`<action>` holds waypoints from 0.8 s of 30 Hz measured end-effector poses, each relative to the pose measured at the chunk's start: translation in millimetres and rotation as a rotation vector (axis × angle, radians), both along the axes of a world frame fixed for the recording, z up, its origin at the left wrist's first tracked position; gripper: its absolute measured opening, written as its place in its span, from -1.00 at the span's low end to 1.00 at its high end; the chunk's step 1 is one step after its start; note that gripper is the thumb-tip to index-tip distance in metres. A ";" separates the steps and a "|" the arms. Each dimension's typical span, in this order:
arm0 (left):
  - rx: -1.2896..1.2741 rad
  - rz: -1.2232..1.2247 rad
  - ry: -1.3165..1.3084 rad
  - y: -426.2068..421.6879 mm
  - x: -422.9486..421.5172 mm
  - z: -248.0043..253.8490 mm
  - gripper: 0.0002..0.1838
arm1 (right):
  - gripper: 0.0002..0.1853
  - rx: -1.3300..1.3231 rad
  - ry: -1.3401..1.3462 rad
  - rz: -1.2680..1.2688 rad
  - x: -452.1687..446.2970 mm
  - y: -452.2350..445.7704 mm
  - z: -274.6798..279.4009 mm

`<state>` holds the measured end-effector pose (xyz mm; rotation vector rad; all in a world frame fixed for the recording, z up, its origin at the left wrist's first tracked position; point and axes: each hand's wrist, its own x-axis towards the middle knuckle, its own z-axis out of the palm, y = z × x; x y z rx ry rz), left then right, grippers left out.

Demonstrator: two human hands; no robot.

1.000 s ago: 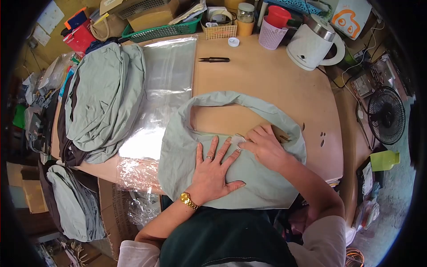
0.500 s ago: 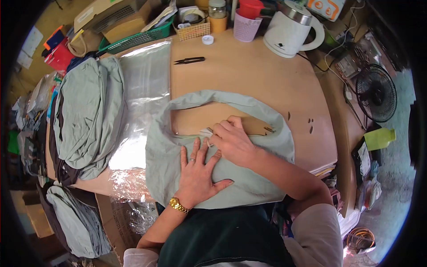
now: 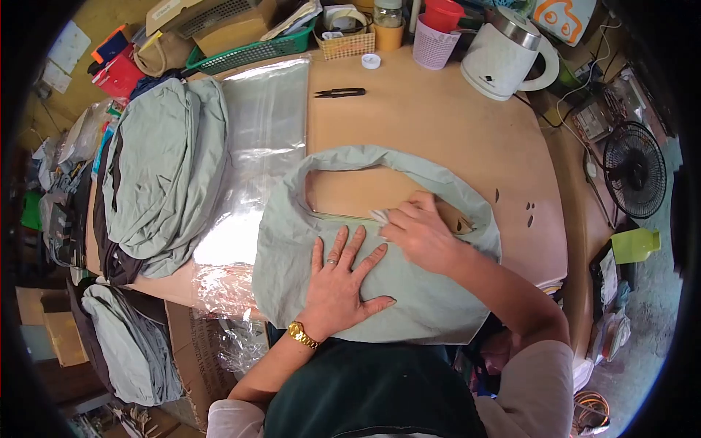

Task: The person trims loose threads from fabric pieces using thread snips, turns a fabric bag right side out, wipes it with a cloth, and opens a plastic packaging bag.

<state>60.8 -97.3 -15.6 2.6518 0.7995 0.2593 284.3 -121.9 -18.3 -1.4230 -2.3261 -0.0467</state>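
Note:
A pale grey-green fabric shoulder bag lies flat on the table, its wide strap looped away from me. My left hand rests on the bag's body with fingers spread, holding nothing. Beside it, at the bag's top edge, my right hand is closed in a pinch. A small whitish piece sticks out from its fingertips; whether it is cloth or paper I cannot tell. A zipper line runs along the opening, partly hidden by the right hand.
More grey-green bags are piled at the left, beside clear plastic sleeves. Black thread snips lie beyond the bag. A white kettle, a lilac cup and a green basket line the back. A fan stands at right.
The view has shifted, so the table and bag sit further right in the frame. My right hand has moved slightly rightward along the bag's edge from the left hand, still pinching the whitish piece.

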 end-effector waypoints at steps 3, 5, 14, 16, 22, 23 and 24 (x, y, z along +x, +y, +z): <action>-0.007 -0.011 0.010 1.0 0.7 0.7 -0.07 | -0.95 -0.029 -0.023 0.007 11.9 -7.5 0.5; 0.005 -0.013 0.023 1.1 0.7 1.2 -0.07 | -0.95 -0.034 -0.038 0.014 7.1 -1.2 1.0; 0.013 0.011 -0.013 0.3 -2.5 -1.7 -0.09 | -0.96 -0.023 0.027 0.024 6.3 4.9 7.4; 0.012 -0.004 -0.003 0.7 -2.4 -0.9 -0.10 | -0.95 -0.096 0.004 -0.001 13.6 0.3 11.1; 0.013 0.009 0.002 -0.3 -2.1 -1.6 -0.09 | -0.94 0.010 0.009 0.024 -9.1 21.9 2.7; 0.010 0.003 0.006 -0.2 -3.2 -2.0 -0.09 | -0.94 0.007 0.013 0.019 -6.8 18.6 3.5; 0.006 0.004 0.000 0.1 -3.3 -2.9 -0.09 | -0.93 -0.010 0.023 0.022 -0.5 12.7 6.3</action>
